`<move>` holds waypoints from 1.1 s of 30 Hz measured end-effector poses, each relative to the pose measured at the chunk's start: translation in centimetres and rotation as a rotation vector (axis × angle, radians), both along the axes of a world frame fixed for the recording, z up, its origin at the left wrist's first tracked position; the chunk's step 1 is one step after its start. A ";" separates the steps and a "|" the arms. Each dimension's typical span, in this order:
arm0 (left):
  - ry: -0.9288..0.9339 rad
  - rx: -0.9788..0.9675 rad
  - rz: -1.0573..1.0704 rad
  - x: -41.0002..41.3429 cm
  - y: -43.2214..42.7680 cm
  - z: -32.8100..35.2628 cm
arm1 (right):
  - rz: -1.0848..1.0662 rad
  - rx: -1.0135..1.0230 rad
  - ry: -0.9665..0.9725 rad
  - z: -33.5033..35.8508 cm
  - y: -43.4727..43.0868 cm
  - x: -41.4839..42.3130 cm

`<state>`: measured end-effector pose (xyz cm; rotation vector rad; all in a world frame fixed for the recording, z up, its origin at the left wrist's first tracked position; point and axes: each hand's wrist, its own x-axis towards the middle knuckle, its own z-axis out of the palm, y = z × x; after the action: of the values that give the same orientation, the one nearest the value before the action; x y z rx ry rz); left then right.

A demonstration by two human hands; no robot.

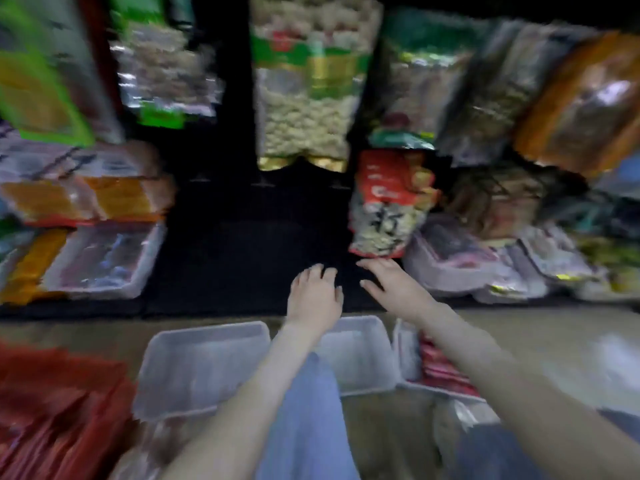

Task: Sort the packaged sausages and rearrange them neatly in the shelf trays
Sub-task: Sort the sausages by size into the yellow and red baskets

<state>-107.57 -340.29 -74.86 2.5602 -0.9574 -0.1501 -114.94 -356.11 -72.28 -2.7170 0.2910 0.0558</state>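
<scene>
Head view, badly smeared by motion, showed both hands reaching side by side over a dark, bare stretch of shelf (242, 258). The left hand (315, 292) had its fingers loosely bent and the right hand (394, 289) had them stretched forward; neither grasped anything.

Red packs (59, 410), probably the sausages, lay heaped on the near side, well left of the left arm. More of them sat in a clear tray (403, 344) under the right forearm. Two empty trays, a wide tray (204, 368) and a smaller tray (363, 355), lay below the wrists. Filled shelf trays stood to either side: a left tray (104, 261) and a right tray (450, 268).

The job looked roughly midway, with the middle bay stripped while sorting and refilling were not yet done.

The shelf's front edge ran just nearer than the wrists. A red-and-white bag (391, 206) stood just beyond the right fingertips, easy to knock. Open room lay left of the left hand, up to the left tray's wall.
</scene>
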 end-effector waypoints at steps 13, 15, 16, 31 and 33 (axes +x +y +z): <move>0.286 0.478 -0.450 -12.4 -22.3 -19.5 | -0.497 0.116 0.434 -22.2 -20.7 -21.2; 0.316 0.507 -0.471 -12.9 -23.2 -22.9 | -0.487 0.127 0.520 -25.7 -22.4 -22.1; 0.328 0.527 -0.490 -13.1 -23.6 -24.5 | -0.472 0.127 0.549 -27.3 -23.0 -22.1; 0.386 0.706 -0.741 -16.0 -24.8 -34.8 | -0.227 0.243 0.453 -36.6 -20.6 -21.7; 0.345 0.662 -0.718 -16.4 -24.9 -34.7 | -0.224 0.310 0.361 -36.1 -20.7 -22.3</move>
<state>-124.00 -365.23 -109.56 2.4240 -1.8584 -1.2403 -137.25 -376.78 -108.42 -2.3395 0.6322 0.4876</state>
